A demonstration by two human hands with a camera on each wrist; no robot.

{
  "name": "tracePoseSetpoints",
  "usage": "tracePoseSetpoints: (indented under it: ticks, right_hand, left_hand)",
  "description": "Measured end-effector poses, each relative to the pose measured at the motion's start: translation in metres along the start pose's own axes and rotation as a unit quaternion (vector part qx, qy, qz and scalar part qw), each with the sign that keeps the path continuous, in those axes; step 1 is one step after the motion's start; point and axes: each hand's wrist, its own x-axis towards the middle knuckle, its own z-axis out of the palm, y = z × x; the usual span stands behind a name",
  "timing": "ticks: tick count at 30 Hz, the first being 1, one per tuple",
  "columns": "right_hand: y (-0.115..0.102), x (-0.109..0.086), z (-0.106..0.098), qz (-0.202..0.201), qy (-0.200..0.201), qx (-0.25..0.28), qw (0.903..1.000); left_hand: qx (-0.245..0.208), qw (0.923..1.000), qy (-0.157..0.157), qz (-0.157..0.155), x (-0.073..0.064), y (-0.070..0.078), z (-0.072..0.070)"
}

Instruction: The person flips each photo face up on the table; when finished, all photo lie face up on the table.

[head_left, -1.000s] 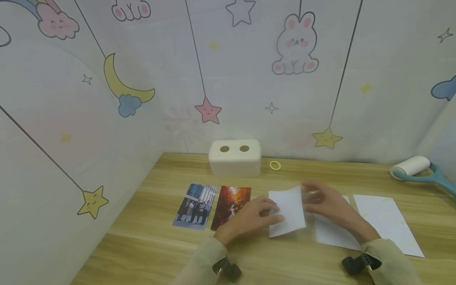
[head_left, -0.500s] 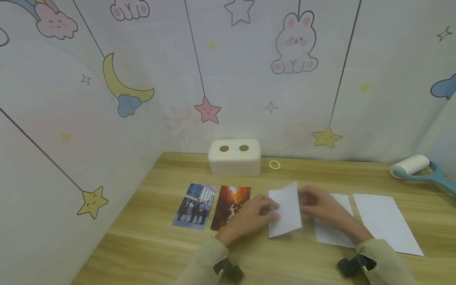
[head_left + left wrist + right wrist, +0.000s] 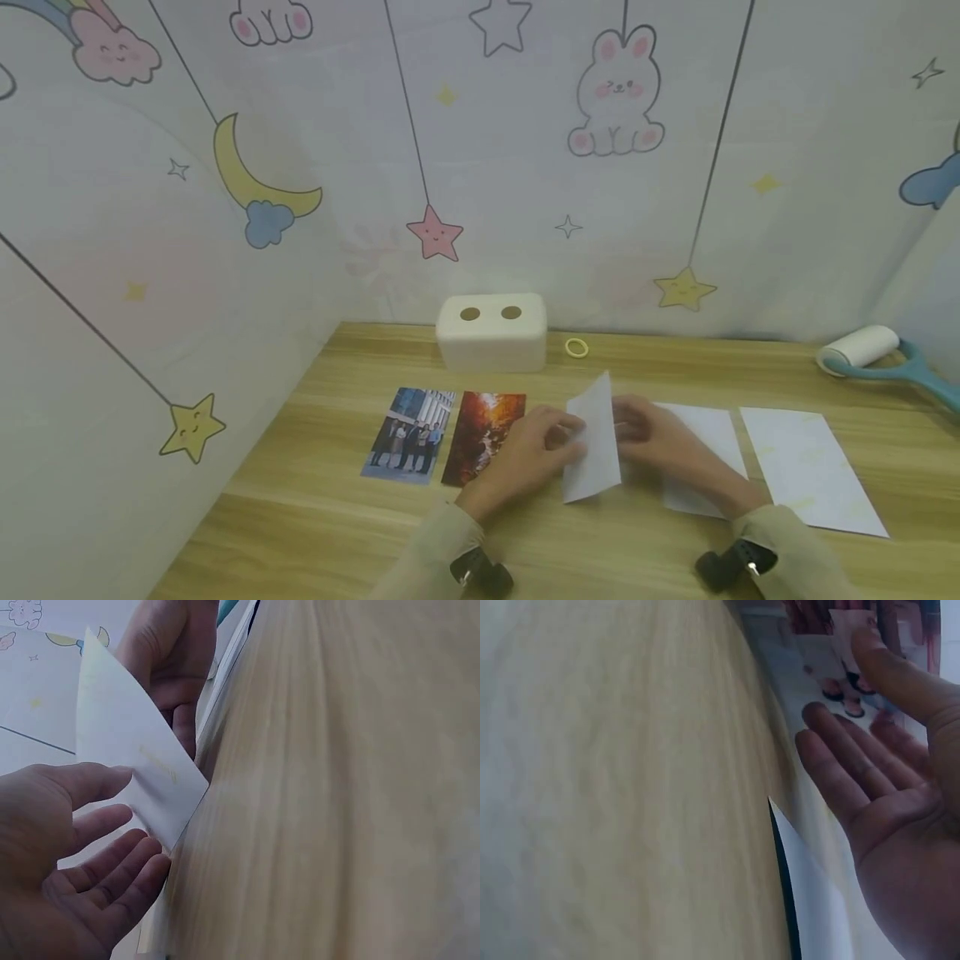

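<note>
The photo [image 3: 597, 446] tilts between left hand [image 3: 528, 452] — relaxed, at its white back — and right hand [image 3: 662, 442], straight-fingered at its front.

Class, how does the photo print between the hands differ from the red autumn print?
The white-backed print tilts steeply; the autumn print lies flat on the table. In the head view, the white-backed print shows its plain reverse, while the autumn print shows its red-orange picture. Both are thin sheets.
</note>
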Motion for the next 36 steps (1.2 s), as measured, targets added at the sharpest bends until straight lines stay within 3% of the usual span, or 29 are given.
tracePoseSetpoints:
  ticks: [6, 13, 18, 28, 36]
  right_hand:
    - [-0.003, 0.001, 0.005, -0.002, -0.01, 0.043, 0.999]
    - [-0.006, 0.002, 0.01, -0.001, -0.007, 0.042, 0.9991]
    - [-0.007, 0.003, 0.013, -0.002, 0.005, 0.028, 0.9996]
    - [-0.014, 0.002, 0.018, 0.007, 0.032, -0.019, 0.9993]
    - [-0.015, 0.002, 0.019, -0.005, 0.037, -0.032, 0.9988]
  left_hand:
    - [-0.054, 0.9983, 0.01, -0.019, -0.001, -0.001, 0.001]
    - [-0.102, 0.9934, 0.019, -0.05, -0.001, -0.001, 0.001]
    - [-0.153, 0.9852, 0.023, -0.075, -0.001, 0.002, 0.001]
    - [-0.248, 0.9616, 0.038, -0.111, 0.002, 0.011, -0.003]
    - [-0.271, 0.955, 0.025, -0.117, 0.003, 0.01, -0.005]
